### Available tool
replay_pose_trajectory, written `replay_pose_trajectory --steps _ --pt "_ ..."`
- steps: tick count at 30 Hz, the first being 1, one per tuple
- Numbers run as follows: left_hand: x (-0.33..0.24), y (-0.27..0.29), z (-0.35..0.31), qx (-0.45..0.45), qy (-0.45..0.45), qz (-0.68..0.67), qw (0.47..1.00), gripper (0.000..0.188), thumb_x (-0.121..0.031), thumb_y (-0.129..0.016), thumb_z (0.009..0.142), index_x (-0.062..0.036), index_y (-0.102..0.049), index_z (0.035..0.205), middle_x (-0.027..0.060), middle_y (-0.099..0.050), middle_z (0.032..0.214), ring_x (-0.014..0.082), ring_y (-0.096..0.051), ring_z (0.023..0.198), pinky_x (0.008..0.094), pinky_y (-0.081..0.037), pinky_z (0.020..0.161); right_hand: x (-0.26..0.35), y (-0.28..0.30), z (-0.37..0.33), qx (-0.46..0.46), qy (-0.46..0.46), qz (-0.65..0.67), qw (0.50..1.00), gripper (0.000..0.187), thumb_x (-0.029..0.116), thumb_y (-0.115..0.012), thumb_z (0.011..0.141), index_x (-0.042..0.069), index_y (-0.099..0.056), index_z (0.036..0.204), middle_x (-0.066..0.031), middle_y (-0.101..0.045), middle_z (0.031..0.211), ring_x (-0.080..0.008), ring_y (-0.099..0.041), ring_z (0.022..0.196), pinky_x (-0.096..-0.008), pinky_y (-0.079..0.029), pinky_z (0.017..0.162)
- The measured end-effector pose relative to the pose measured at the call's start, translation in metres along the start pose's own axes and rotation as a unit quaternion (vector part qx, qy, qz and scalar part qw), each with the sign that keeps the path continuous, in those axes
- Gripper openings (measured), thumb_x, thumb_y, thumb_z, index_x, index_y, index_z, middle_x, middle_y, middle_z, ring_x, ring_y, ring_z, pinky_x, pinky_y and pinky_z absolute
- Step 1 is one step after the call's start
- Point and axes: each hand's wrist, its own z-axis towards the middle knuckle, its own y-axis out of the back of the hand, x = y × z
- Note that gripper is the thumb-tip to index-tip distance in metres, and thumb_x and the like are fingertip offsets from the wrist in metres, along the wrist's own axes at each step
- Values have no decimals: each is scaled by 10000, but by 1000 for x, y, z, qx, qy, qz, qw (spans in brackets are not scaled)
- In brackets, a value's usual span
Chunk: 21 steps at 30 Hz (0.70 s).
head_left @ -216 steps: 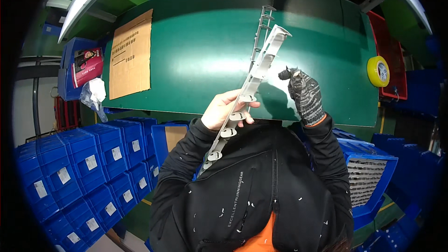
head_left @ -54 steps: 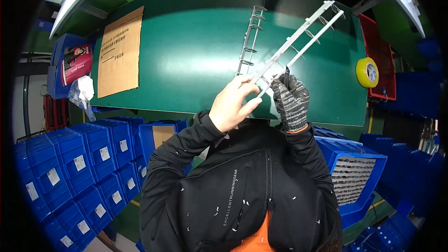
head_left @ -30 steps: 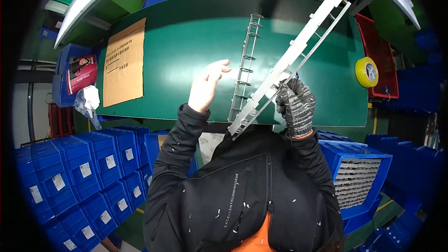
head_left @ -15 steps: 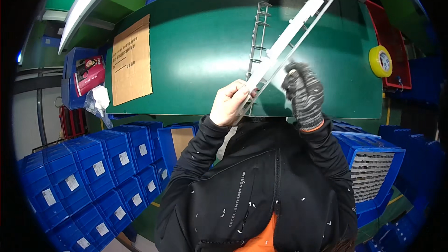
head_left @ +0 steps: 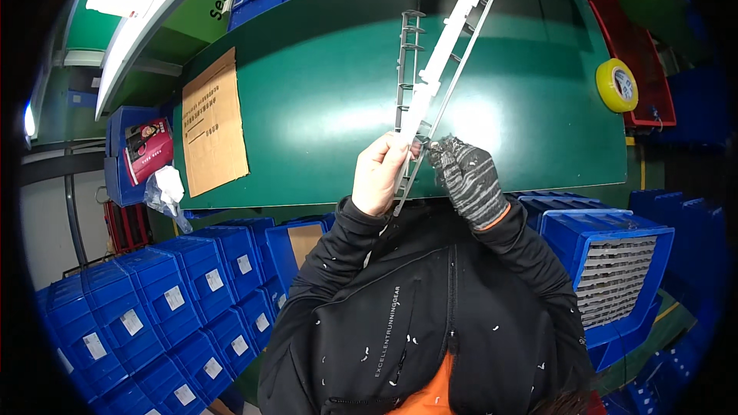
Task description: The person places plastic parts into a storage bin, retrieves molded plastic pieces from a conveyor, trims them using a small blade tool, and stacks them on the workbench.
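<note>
My bare left hand is closed around the lower end of a long, pale, ladder-like strip, which slants up and away to the right above the green table. The strip has a broad light rail, a thin second rail and short crosspieces between them. My right hand, in a grey and black knitted glove, is pinched closed with its fingertips at the strip's thin rail, beside the left fingers. What lies between those fingertips is hidden. A second ladder-like strip, darker grey, lies on the table just behind the held one.
Flat cardboard lies on the left of the green table. Yellow tape sits at the right edge near a red tray. Blue crates are stacked at lower left; another crate, holding grey strips, stands at right.
My right hand has moved left and down, from apart to the strip's lower end. The held strip has swung to a steeper angle, its far end shifting left.
</note>
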Motion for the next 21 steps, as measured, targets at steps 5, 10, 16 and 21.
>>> replay_pose_trajectory --steps 5,10,16,21 --pt "-1 4 10 -55 -218 447 866 97 -48 -561 805 15 -543 734 52 -559 777 114 -507 740 258 -412 688 11 28 1 318 -228 471 791 334 334 -504 850 23 -551 738 -29 -496 527 -107 -450 406 -230 -334 388" --pt "-3 7 7 -3 -4 75 997 215 -197 -508 857 -5 -547 767 48 -554 777 133 -515 718 239 -401 689 -6 33 8 -23 -242 420 875 282 300 -497 861 26 -553 826 12 -475 515 -33 -388 377 -172 -277 336" --pt "-6 7 6 114 232 -93 962 228 -203 -490 849 -39 -477 691 58 -504 718 179 -533 767 299 -446 721 2 20 13 -106 -199 395 891 192 210 -560 819 30 -553 886 25 -465 543 -33 -364 381 -171 -250 334" --pt "-15 -2 -5 156 27 167 973 365 -140 -441 879 -41 -367 1222 78 -553 845 132 -525 790 262 -439 727 9 25 29 -90 -189 408 889 176 196 -564 810 24 -553 844 27 -455 528 -31 -358 375 -177 -254 334"
